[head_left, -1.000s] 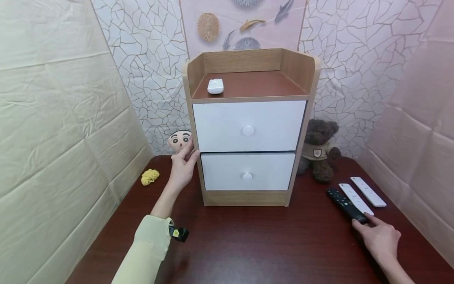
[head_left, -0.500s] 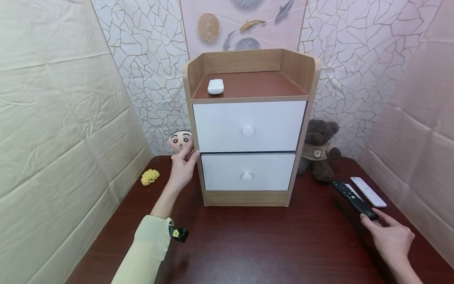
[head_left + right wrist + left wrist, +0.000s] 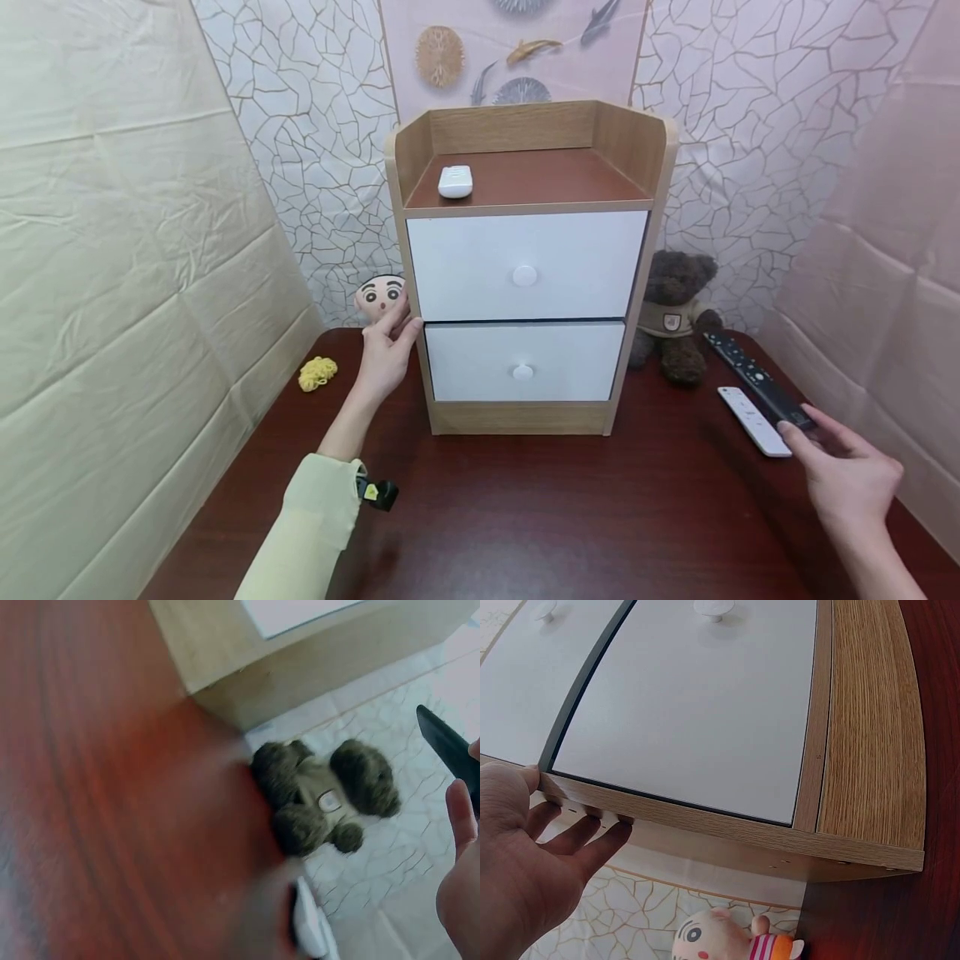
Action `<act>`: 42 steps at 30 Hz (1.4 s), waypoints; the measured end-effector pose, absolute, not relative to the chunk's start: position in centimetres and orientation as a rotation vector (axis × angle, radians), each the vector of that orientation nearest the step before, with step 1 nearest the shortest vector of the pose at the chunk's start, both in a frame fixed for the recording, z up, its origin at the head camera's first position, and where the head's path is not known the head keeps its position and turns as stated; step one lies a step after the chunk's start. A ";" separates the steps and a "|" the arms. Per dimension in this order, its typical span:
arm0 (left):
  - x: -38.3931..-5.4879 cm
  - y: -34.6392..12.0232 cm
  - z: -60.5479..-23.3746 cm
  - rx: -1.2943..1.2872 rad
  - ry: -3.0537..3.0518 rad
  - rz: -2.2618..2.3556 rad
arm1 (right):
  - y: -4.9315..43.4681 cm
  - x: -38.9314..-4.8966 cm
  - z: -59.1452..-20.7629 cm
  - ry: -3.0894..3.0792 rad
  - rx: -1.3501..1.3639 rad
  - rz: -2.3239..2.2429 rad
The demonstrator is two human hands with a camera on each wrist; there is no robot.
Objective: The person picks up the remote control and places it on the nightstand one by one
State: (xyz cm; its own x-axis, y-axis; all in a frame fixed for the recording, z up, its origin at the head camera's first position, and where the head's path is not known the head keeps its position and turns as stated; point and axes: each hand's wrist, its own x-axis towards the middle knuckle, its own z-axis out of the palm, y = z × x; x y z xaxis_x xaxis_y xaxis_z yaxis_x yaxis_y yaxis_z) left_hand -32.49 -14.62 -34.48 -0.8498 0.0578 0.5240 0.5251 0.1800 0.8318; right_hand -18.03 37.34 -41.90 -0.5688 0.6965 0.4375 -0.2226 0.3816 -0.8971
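My right hand [image 3: 855, 479] pinches the near end of a black remote control [image 3: 759, 379], raised over the table at the right. In the head view the remote overlaps the edge of a white remote control [image 3: 752, 423] lying there. The right wrist view catches the black remote [image 3: 444, 741] at its edge, with my thumb and part of my hand. My left hand [image 3: 386, 354] holds the left side edge of a two-drawer cabinet [image 3: 521, 418]. In the left wrist view the thumb lies at the front edge and the fingers against the side panel [image 3: 705, 844]. Both drawers are closed.
A white device [image 3: 455, 182] lies on the cabinet's top shelf. A brown teddy bear [image 3: 678, 321] sits at the cabinet's right, a doll [image 3: 378, 296] behind its left side. Yellow yarn [image 3: 317, 373] lies at the left. Cloth walls [image 3: 862, 333] flank the table.
My right hand has lifted the black remote and moved it right and away from me, past one white remote; the other white one is now hidden. The left hand has stayed put.
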 end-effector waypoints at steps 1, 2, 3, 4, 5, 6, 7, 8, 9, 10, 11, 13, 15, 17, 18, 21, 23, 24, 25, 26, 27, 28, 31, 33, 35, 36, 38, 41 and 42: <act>-32.5 -14.6 -34.5 -0.549 -2.089 -1.711 | 37.2 -18.0 -41.5 -1.765 -0.413 1.324; -32.5 -14.6 -34.5 -0.551 -2.088 -1.709 | 37.0 -17.9 -41.2 -1.762 -0.405 1.321; -32.5 -14.6 -34.5 -0.550 -2.089 -1.709 | 36.7 -17.9 -40.8 -1.753 -0.392 1.330; -32.5 -14.6 -34.5 -0.551 -2.089 -1.709 | 36.5 -17.9 -40.5 -1.746 -0.378 1.338; -32.5 -14.6 -34.4 -0.551 -2.090 -1.711 | 36.3 -17.8 -40.1 -1.731 -0.358 1.354; -32.5 -14.6 -34.4 -0.552 -2.088 -1.711 | 36.1 -17.8 -39.8 -1.696 -0.326 1.401; -32.5 -14.6 -34.4 -0.550 -2.087 -1.713 | 35.8 -17.8 -39.5 -1.666 -0.295 1.433; -32.5 -14.6 -34.4 -0.554 -2.087 -1.713 | 35.6 -17.7 -39.2 -1.627 -0.260 1.476; -32.5 -14.6 -34.4 -0.554 -2.086 -1.715 | 35.4 -17.7 -38.9 -1.578 -0.227 1.531; -32.5 -14.6 -34.4 -0.557 -2.083 -1.717 | 35.3 -17.7 -38.6 -1.528 -0.196 1.583; -32.5 -14.7 -34.5 -0.560 -2.081 -1.718 | 35.1 -17.6 -38.3 -1.475 -0.164 1.635; -32.6 -14.7 -34.5 -0.565 -2.076 -1.719 | 34.8 -17.5 -37.7 -1.424 -0.121 1.676; -32.6 -14.7 -34.5 -0.568 -2.074 -1.713 | 34.4 -17.5 -37.1 -1.391 -0.081 1.702; -32.7 -14.8 -34.5 -0.571 -2.075 -1.707 | 34.1 -17.4 -36.5 -1.385 -0.038 1.704; -32.6 -14.8 -34.5 -0.569 -2.076 -1.705 | 33.9 -17.4 -36.2 -1.380 -0.017 1.710; -32.6 -14.8 -34.5 -0.567 -2.079 -1.702 | 33.4 -17.5 -35.3 -1.363 0.041 1.733; -32.6 -14.8 -34.5 -0.564 -2.076 -1.707 | 33.0 -17.6 -34.8 -1.358 0.080 1.736; -32.6 -14.8 -34.5 -0.563 -2.077 -1.709 | 32.8 -17.7 -34.5 -1.356 0.102 1.735; -32.6 -14.8 -34.5 -0.563 -2.078 -1.711 | 32.6 -17.7 -34.3 -1.357 0.125 1.728; -32.6 -14.8 -34.5 -0.561 -2.081 -1.712 | 32.5 -17.8 -34.0 -1.354 0.153 1.723; -32.7 -14.8 -34.5 -0.558 -2.085 -1.712 | 32.3 -17.8 -33.8 -1.353 0.182 1.715; -32.7 -14.8 -34.6 -0.556 -2.088 -1.713 | 32.1 -17.9 -33.5 -1.357 0.203 1.702; -32.7 -14.8 -34.5 -0.560 -2.097 -1.719 | 31.5 -18.1 -32.8 -1.373 0.252 1.672; -32.7 -14.8 -34.5 -0.561 -2.097 -1.723 | 31.1 -18.3 -32.2 -1.424 0.260 1.619; -32.7 -14.9 -34.4 -0.560 -2.092 -1.727 | 30.6 -18.6 -31.5 -1.472 0.261 1.581; -32.7 -14.9 -34.4 -0.557 -2.091 -1.726 | 30.4 -18.7 -31.1 -1.526 0.246 1.528; -32.7 -14.9 -34.4 -0.552 -2.091 -1.719 | 29.8 -19.0 -30.3 -1.604 0.208 1.461; -32.7 -14.8 -34.5 -0.559 -2.091 -1.716 | 28.8 -19.5 -29.1 -1.684 0.169 1.389; -32.7 -14.7 -34.5 -0.560 -2.092 -1.715 | 28.5 -19.7 -28.8 -1.693 0.179 1.377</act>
State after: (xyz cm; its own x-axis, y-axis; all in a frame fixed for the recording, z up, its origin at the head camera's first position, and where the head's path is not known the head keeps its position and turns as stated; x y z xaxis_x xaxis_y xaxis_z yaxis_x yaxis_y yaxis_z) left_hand -32.67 -14.73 -34.49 -0.8497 0.0663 0.5231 0.5260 0.1770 0.8319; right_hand -19.67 28.48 -28.75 -0.5694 0.4126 0.7111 -0.6122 0.3644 -0.7017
